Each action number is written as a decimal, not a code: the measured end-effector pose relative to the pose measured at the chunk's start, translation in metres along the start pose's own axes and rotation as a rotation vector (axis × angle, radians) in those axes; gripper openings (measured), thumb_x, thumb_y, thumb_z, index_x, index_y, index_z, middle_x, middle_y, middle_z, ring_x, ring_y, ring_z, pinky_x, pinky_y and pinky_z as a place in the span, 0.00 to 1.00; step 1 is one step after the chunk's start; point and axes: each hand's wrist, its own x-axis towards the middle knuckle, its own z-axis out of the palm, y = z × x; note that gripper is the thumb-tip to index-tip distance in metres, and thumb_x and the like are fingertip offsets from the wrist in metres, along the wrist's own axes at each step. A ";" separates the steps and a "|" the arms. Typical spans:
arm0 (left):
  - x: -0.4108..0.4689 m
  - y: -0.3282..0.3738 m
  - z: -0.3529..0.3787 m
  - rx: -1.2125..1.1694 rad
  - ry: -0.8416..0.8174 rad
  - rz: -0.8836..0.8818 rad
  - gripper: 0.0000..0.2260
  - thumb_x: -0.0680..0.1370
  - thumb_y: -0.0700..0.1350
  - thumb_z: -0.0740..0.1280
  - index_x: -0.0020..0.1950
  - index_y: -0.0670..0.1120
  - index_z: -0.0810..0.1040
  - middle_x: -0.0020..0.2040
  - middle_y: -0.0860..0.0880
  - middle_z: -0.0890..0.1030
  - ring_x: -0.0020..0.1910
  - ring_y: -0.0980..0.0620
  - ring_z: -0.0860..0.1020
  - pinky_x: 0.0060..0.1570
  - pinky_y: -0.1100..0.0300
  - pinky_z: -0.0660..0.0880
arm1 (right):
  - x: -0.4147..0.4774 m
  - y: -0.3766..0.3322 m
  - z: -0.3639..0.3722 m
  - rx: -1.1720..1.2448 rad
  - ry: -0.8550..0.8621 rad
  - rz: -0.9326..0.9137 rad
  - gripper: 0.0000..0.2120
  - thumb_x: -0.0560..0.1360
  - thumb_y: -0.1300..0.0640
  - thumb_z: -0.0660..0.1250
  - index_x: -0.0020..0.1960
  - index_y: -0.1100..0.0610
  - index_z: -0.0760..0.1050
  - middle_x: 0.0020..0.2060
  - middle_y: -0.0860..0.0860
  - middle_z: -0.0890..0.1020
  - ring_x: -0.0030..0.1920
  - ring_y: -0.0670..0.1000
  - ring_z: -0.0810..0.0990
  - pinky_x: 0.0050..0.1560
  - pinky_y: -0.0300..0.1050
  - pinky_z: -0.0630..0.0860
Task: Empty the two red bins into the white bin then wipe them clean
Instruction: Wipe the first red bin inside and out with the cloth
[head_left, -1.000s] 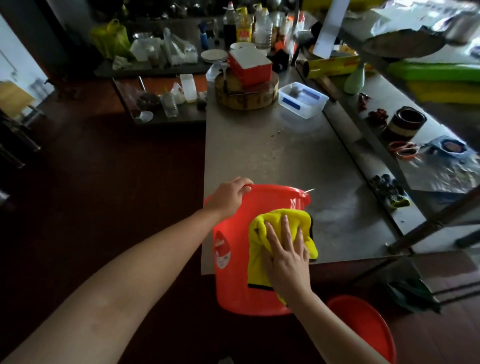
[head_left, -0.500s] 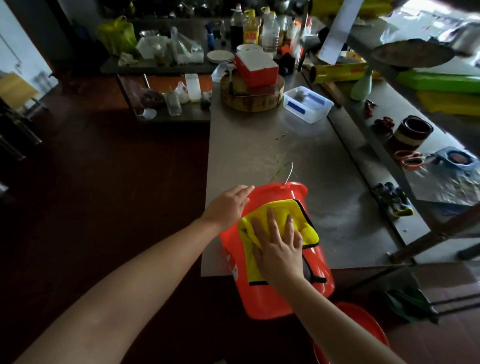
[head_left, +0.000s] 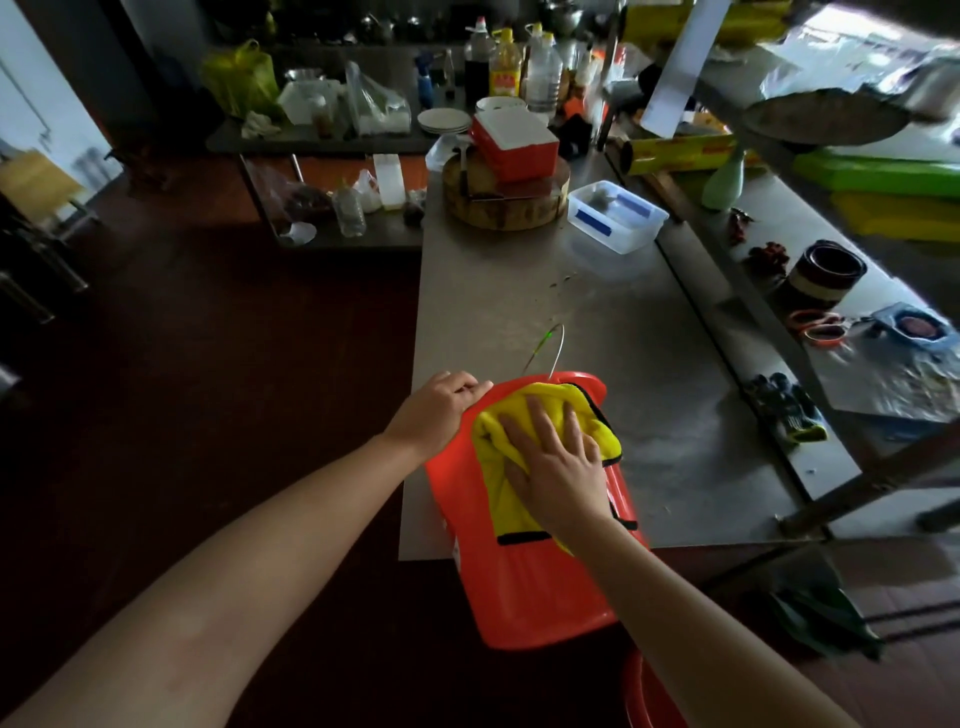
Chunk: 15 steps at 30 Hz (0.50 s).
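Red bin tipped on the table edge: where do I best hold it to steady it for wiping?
Take the red bin by its rim lip, far end, coming from the left. It lies tipped, mouth facing away, its wall broad and smooth, and the yellow cloth covers the upper side. The left grip holds there now.

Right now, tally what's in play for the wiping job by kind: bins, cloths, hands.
Red bins: 2, wiped bin and second bin at the bottom edge
Yellow cloth: 1
Hands: 2, left hand and right hand
Total: 5
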 end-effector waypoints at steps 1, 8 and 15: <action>0.000 -0.001 0.000 -0.005 -0.001 -0.005 0.21 0.83 0.34 0.60 0.76 0.44 0.70 0.64 0.45 0.77 0.63 0.45 0.74 0.61 0.52 0.74 | 0.000 0.007 -0.001 0.008 -0.005 0.013 0.29 0.79 0.30 0.43 0.79 0.32 0.45 0.82 0.43 0.46 0.81 0.62 0.45 0.72 0.66 0.60; -0.016 -0.006 0.000 -0.048 0.036 -0.086 0.22 0.80 0.31 0.63 0.74 0.43 0.72 0.55 0.46 0.79 0.54 0.47 0.74 0.54 0.51 0.77 | 0.007 0.058 -0.001 0.321 -0.085 0.288 0.28 0.82 0.35 0.50 0.79 0.32 0.45 0.82 0.42 0.47 0.81 0.56 0.53 0.73 0.59 0.66; -0.011 -0.001 0.001 -0.030 0.028 -0.079 0.24 0.79 0.28 0.61 0.74 0.41 0.71 0.53 0.43 0.78 0.52 0.43 0.74 0.54 0.48 0.76 | 0.003 0.032 -0.002 0.201 -0.083 0.222 0.29 0.81 0.35 0.50 0.79 0.32 0.43 0.82 0.45 0.44 0.80 0.63 0.49 0.73 0.66 0.61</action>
